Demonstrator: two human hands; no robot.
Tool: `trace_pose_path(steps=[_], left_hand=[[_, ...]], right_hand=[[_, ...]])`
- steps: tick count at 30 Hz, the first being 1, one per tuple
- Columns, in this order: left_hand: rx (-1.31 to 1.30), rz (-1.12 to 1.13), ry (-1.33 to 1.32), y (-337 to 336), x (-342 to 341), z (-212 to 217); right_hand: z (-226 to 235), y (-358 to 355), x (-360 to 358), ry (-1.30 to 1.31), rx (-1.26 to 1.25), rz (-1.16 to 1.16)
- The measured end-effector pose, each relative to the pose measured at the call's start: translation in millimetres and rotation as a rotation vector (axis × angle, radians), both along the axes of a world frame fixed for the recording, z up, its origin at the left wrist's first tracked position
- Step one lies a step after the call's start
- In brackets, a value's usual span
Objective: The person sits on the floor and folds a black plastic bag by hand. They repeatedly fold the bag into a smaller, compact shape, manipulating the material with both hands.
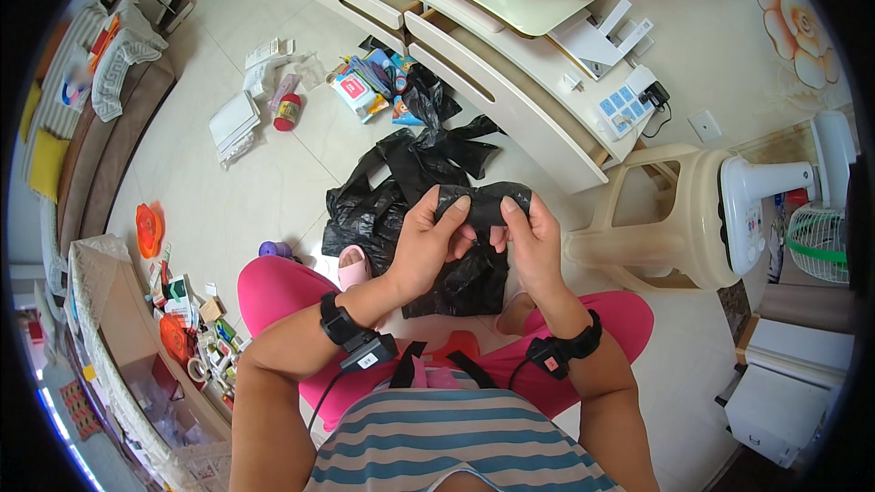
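Between my two hands, a folded strip of black plastic bag [486, 207] is stretched flat above my lap. My left hand [430, 239] pinches its left end, thumb on top and fingers curled beneath. On the other end, my right hand [532, 242] grips the same way. Below them, a heap of crumpled black plastic bags [378, 189] spreads over the floor between my feet and toward the drawers. I cannot tell whether the strip is separate from the bag hanging under it.
Pulled-out white drawers [510, 96] stand ahead. A pack of wipes [354, 88], a red jar [287, 113] and white packets [235, 126] lie on the tiles. A beige plastic stool [638, 210] lies on its side at right. Small clutter surrounds an open box [137, 346] at left.
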State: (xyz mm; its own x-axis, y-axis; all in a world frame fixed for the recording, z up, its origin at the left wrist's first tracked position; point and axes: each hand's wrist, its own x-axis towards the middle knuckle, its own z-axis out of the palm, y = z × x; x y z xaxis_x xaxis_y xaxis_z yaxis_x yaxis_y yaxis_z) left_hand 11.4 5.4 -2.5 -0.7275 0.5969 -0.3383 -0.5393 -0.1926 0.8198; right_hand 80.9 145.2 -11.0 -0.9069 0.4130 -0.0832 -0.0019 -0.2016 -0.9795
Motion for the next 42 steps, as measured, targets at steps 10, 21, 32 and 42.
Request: trace_pose_path(steps=[10,21,32,42], left_hand=[[0.037,-0.092,-0.307,-1,-8,11],[0.03,-0.054,-0.033,-3,-4,3],[-0.029,-0.054,-0.177,-1,-4,9],[0.1,-0.048,-0.28,-4,-9,1]], right_hand=[[0,-1,2,0.006,0.279,-0.067],[2,-1,0,-0.023,-0.005,0.013],[0,1,1,-0.046,0.22,-0.036],[-4,2,3,-0.023,0.158,0.027]])
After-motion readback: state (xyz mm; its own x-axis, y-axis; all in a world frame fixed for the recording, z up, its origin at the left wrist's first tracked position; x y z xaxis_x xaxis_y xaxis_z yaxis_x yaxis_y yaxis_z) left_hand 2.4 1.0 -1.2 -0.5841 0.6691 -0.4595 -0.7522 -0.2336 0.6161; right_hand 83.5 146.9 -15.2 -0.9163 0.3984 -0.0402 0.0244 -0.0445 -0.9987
